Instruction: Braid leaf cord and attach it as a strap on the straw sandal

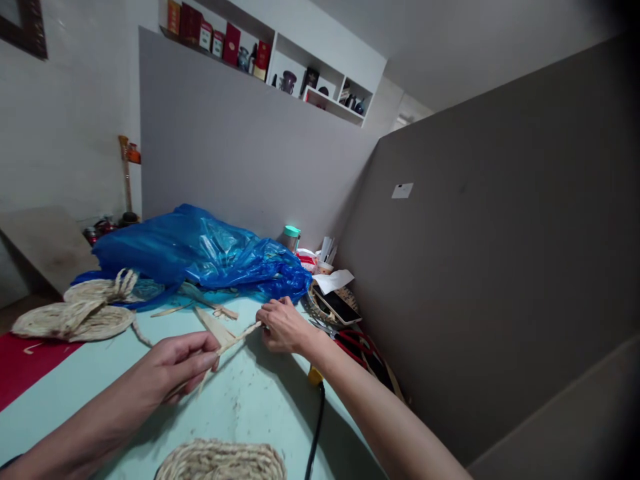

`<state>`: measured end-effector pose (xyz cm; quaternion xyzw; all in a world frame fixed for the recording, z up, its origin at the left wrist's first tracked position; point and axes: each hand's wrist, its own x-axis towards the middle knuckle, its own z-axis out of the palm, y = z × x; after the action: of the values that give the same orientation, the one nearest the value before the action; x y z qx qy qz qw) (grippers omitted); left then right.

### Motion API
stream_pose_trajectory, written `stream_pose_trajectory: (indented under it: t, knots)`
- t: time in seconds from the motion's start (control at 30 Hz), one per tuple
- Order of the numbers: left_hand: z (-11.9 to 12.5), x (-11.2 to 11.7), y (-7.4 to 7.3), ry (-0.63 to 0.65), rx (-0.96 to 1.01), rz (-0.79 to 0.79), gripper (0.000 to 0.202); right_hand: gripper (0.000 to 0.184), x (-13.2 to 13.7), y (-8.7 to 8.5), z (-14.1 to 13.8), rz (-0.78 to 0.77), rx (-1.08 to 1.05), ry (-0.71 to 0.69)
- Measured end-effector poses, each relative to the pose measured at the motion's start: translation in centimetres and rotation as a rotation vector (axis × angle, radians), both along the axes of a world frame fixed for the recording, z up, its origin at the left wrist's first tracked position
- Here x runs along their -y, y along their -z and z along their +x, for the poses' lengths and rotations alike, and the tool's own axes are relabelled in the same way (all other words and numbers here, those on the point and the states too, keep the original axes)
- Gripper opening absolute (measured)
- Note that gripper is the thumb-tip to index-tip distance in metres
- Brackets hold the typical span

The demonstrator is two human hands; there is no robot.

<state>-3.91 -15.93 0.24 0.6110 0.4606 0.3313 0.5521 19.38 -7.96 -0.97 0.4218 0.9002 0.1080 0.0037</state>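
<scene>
Between my two hands a twisted straw cord (239,339) is held taut above the pale green table. My left hand (183,365) pinches one end of it, with a loose strand hanging below the fingers. My right hand (281,325) is closed round the other end, farther from me. Behind the cord lies a flat strip of dry husk (213,325). At the near edge sits a coiled, woven straw piece (223,460), cut off by the frame. Woven straw slippers (83,317) rest at the left.
A blue plastic bag (200,243) spreads across the back. To the right are a phone (337,305) on a basket, red-handled scissors (350,345) and a black cable (316,427). A jar with a green lid (291,235) stands by the grey partition (240,147).
</scene>
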Motion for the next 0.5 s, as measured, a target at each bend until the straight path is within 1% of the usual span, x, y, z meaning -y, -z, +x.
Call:
stream_pose_trajectory:
  t: [0.1, 0.23, 0.33, 0.5]
  knots:
    - [-0.1, 0.0, 0.1, -0.020, 0.043, -0.012, 0.040, 0.025, 0.1, 0.2, 0.6, 0.005, -0.115, 0.029]
    - [0.0, 0.1, 0.3, -0.042, 0.089, -0.030, 0.039, 0.025, -0.2, 0.9, 0.5, 0.032, -0.226, 0.096]
    - [-0.1, 0.1, 0.4, -0.069, 0.120, -0.041, 0.039, 0.026, 0.0, 1.2, 0.1, 0.058, -0.246, 0.140]
    - [-0.2, -0.1, 0.5, -0.079, 0.095, -0.015, 0.041, 0.023, 0.2, 1.3, -0.3, 0.082, -0.235, 0.135]
